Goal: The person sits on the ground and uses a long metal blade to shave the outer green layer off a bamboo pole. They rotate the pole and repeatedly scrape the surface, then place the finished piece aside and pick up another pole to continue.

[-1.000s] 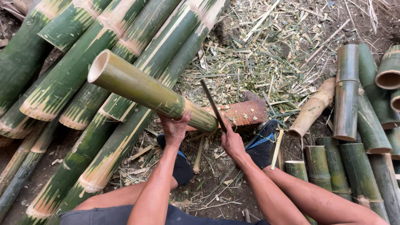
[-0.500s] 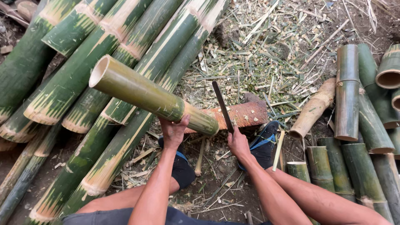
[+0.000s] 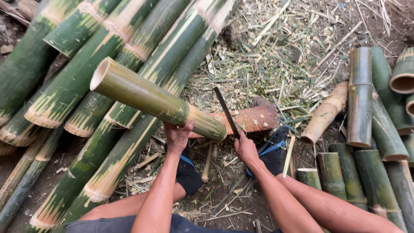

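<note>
One cut bamboo tube [image 3: 151, 97] lies tilted across the middle of the frame, its open end up at centre left and its lower end resting on one reddish wooden block [image 3: 254, 118]. The left hand [image 3: 177, 136] is clamped on the tube from below, arm stretched forward. The right hand [image 3: 246, 149] is closed around the handle of one dark blade [image 3: 226, 112], which stands against the tube's lower end. About seven long green bamboo poles [image 3: 77, 73] fill the left; roughly ten short cut pieces [image 3: 360, 97] lie at right, on ground littered with shavings [image 3: 276, 51].
</note>
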